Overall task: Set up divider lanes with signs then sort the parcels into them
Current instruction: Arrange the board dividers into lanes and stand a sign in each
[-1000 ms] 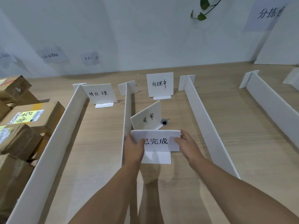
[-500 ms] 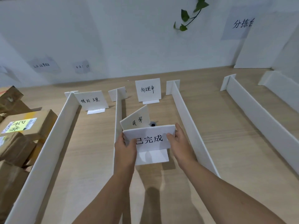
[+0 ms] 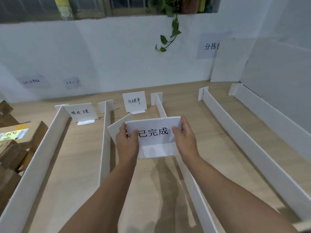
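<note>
- Head view: both forearms reach forward side by side over the wooden table (image 3: 193, 111).
- Left hand (image 3: 127, 145) grips the left edge of the white "已完成" sign (image 3: 156, 137), thumb on its face, fingers curled behind.
- Right hand (image 3: 185, 140) pinches the right edge the same way.
- Sign stands upright facing the camera, just beside a tilted sign (image 3: 116, 130), hiding part of a white divider (image 3: 159, 105).

Front sign (image 3: 154, 133) read 已完成, back sign (image 3: 134, 101) said 处理中, left sign (image 3: 80, 112) 待处理. Wall sheet (image 3: 210, 46) started 分拣, the rest was hidden.
</note>
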The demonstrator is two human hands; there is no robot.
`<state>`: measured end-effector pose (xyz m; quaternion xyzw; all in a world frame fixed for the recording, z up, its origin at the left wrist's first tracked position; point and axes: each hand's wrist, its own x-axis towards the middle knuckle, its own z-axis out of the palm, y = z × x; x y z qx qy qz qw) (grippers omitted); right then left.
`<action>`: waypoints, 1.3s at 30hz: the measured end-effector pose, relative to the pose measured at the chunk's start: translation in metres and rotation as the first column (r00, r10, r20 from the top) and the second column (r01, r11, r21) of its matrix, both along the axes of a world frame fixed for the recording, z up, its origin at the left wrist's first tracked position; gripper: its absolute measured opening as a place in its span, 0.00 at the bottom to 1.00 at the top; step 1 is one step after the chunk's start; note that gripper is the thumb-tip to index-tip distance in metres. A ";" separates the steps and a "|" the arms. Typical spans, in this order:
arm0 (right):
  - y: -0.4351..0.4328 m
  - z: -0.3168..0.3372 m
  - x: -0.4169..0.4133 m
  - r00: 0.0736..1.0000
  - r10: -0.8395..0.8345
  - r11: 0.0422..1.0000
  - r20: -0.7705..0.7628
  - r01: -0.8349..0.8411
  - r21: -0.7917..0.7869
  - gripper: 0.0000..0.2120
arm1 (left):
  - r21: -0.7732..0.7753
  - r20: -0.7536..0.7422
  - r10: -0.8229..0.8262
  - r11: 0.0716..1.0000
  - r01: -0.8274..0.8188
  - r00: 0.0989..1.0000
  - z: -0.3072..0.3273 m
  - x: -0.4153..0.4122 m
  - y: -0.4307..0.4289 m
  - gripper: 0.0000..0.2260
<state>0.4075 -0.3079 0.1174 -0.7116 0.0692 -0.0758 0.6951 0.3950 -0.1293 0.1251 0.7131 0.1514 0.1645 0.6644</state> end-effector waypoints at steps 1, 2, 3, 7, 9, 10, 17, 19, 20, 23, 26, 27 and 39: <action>-0.009 0.003 -0.003 1.000 -0.012 1.000 0.013 0.012 -0.004 0.30 | 0.004 0.003 -0.010 1.000 0.010 1.000 0.005 -0.003 -0.009 0.14; -0.019 0.006 -0.007 0.999 -0.019 1.000 0.026 0.019 -0.006 0.30 | 0.007 0.007 -0.023 1.000 0.023 1.000 0.010 -0.007 -0.019 0.12; -0.029 0.009 -0.010 0.999 -0.022 1.000 0.034 0.023 -0.008 0.30 | 0.009 0.008 -0.026 1.000 0.026 1.000 0.015 -0.010 -0.030 0.12; -0.081 0.017 -0.025 0.998 0.012 1.000 0.059 -0.011 -0.016 0.29 | 0.011 0.053 -0.014 1.000 0.013 0.998 0.021 -0.017 -0.077 0.14; -0.113 0.023 -0.036 0.996 0.024 0.999 0.081 -0.021 -0.037 0.27 | 0.010 0.070 -0.016 1.000 0.015 0.997 0.020 -0.021 -0.104 0.15; -0.129 0.026 -0.040 0.995 0.036 0.999 0.096 -0.033 -0.042 0.24 | 0.017 0.066 -0.011 1.000 0.009 0.998 0.019 -0.024 -0.118 0.15; -0.229 0.038 -0.059 0.989 0.082 0.995 0.124 -0.074 -0.072 0.19 | 0.060 0.048 0.011 0.998 -0.014 0.999 0.008 -0.044 -0.211 0.17; -0.240 0.040 -0.058 0.991 0.078 0.996 0.108 -0.072 -0.057 0.20 | 0.067 0.013 0.018 0.998 -0.018 1.000 0.010 -0.045 -0.223 0.21; -0.248 0.040 -0.056 0.991 0.089 0.995 0.103 -0.083 -0.057 0.21 | 0.077 0.002 0.024 0.997 -0.024 1.000 0.012 -0.045 -0.231 0.21; -0.265 0.040 -0.042 0.991 0.107 0.993 0.086 -0.102 -0.064 0.22 | 0.070 -0.013 0.034 0.997 -0.033 0.999 0.023 -0.042 -0.249 0.21; -0.276 0.041 -0.024 0.992 0.102 0.993 0.081 -0.096 -0.072 0.22 | 0.008 -0.032 0.051 0.999 -0.051 0.998 0.030 -0.032 -0.260 0.23; -0.278 0.040 -0.017 0.991 0.104 0.992 0.088 -0.098 -0.074 0.21 | -0.032 -0.039 0.047 0.998 -0.048 0.998 0.031 -0.028 -0.263 0.23; -0.277 0.024 0.103 0.997 0.074 0.996 0.026 -0.072 -0.061 0.18 | -0.004 -0.058 -0.028 1.000 0.028 0.998 0.008 0.091 -0.258 0.25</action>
